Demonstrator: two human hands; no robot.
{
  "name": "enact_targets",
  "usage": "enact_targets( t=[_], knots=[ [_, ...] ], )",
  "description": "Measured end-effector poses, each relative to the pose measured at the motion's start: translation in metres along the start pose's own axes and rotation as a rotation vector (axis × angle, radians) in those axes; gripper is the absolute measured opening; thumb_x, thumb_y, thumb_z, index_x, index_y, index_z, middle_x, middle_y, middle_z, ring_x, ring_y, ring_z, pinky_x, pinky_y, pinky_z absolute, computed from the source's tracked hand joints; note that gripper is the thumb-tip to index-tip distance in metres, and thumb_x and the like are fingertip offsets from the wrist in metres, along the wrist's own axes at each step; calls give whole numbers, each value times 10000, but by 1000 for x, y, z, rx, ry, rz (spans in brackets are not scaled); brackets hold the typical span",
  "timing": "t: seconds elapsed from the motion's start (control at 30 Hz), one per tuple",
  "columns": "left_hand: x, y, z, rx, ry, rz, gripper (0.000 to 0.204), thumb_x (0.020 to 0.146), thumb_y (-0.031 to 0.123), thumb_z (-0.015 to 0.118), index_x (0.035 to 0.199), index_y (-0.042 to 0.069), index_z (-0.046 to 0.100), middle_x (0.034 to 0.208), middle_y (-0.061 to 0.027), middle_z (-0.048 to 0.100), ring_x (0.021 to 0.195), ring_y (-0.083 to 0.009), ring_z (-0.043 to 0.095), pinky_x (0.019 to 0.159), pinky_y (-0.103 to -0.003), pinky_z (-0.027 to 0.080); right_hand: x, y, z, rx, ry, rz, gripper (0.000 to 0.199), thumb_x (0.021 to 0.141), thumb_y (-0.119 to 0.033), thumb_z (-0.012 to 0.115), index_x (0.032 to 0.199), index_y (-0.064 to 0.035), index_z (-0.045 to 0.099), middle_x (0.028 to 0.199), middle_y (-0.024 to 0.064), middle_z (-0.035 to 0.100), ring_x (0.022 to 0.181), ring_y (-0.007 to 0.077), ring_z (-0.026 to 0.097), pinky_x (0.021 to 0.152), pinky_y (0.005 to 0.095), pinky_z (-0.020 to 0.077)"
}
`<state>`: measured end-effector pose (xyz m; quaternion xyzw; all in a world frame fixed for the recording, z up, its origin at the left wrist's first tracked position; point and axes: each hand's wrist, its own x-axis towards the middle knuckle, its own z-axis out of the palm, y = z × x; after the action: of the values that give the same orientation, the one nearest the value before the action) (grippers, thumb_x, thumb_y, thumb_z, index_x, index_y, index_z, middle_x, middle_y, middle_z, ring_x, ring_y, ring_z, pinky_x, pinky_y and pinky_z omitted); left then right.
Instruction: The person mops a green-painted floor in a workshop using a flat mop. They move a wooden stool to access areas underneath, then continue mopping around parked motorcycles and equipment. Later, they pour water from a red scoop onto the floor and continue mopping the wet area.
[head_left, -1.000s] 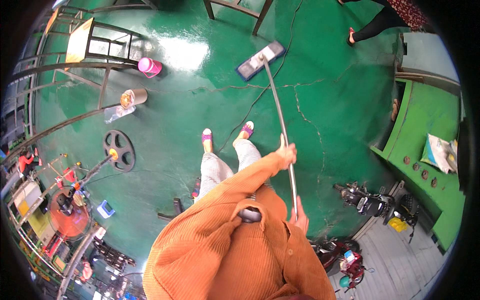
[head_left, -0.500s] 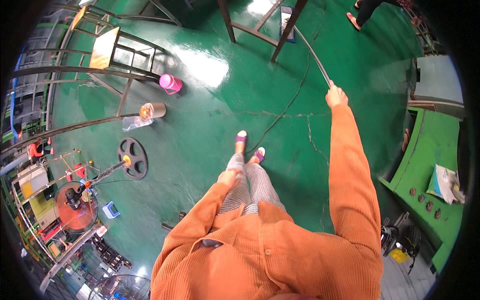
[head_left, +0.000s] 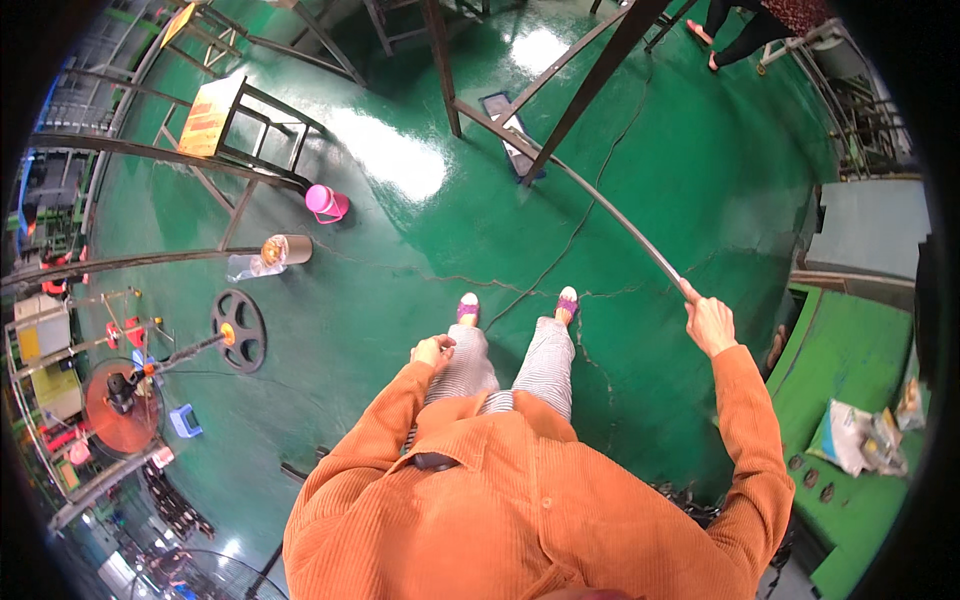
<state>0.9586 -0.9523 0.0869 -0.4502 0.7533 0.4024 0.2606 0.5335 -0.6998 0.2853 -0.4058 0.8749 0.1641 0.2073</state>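
My right hand [head_left: 709,322] is wrapped round the end of a long metal handle, with the arm stretched out to the right. The handle belongs to a flat mop [head_left: 520,152]. Its rectangular grey pad with a blue edge lies on the green floor, under a dark metal-legged stand whose leg [head_left: 590,90] hides part of it. My left hand [head_left: 433,352] hangs beside my left thigh, holding nothing, its fingers loosely bent.
A dark cable [head_left: 575,235] runs over the cracked floor [head_left: 470,220]. Left are a stool [head_left: 212,115], a pink jug [head_left: 327,203], a bin [head_left: 297,249] and a fan's round base [head_left: 240,332]. A green bench [head_left: 840,370] stands right. Another person's legs [head_left: 735,40] show far right.
The mop pad has come nearer and to the left under the stand, while my right hand has moved nearer and to the right. My feet have stepped apart.
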Motion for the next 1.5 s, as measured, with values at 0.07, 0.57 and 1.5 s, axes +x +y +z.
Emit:
enact_targets(
  t=[0.07,0.57,1.5],
  knots=[
    [16,4,27,-51,-11,16,221,787,220,607,1002,201,651,958,-59,660,889,-250,625,816,-368,473,25,25,-6,-15,50,12,511,840,-127,497,1325,-240,384,762,189,627,736,374,609,677,469,485],
    [-24,249,140,-2,-81,317,245,730,158,573,965,117,633,980,-137,622,919,-295,604,809,-404,482,184,95,123,242,-46,101,566,881,-231,478,1364,-403,239,882,173,637,830,364,617,724,481,482],
    [-317,101,-56,-926,353,956,88,787,92,629,707,57,637,725,-23,605,703,-181,557,766,-376,442,-117,-10,163,1616,-508,495,692,843,-389,572,1414,-261,201,711,116,572,490,164,551,397,281,473]
  ],
)
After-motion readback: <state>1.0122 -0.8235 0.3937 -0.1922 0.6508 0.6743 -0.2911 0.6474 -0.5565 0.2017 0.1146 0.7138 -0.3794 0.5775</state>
